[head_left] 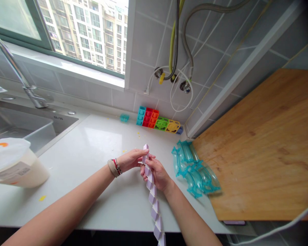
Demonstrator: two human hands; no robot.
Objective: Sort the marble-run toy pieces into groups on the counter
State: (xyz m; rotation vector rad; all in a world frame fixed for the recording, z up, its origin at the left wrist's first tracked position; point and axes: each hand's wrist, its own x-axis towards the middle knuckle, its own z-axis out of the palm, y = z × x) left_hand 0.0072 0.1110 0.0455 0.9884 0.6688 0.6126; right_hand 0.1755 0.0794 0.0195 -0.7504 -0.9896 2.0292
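Observation:
A long lilac-and-white snake puzzle of linked wedge blocks runs from my hands down past the counter's front edge and out of the picture. Near its upper end, my left hand pinches it, thumb on top. Just below, my right hand is wrapped round the same puzzle with the thumb along its side. Some fingers of both hands are hidden behind the blocks. The puzzle is held above the white counter.
Clear teal plastic pieces lie to the right, beside a leaning wooden board. Colourful plastic blocks and a small teal piece sit by the wall. At left are a lidded white tub, a sink and a faucet.

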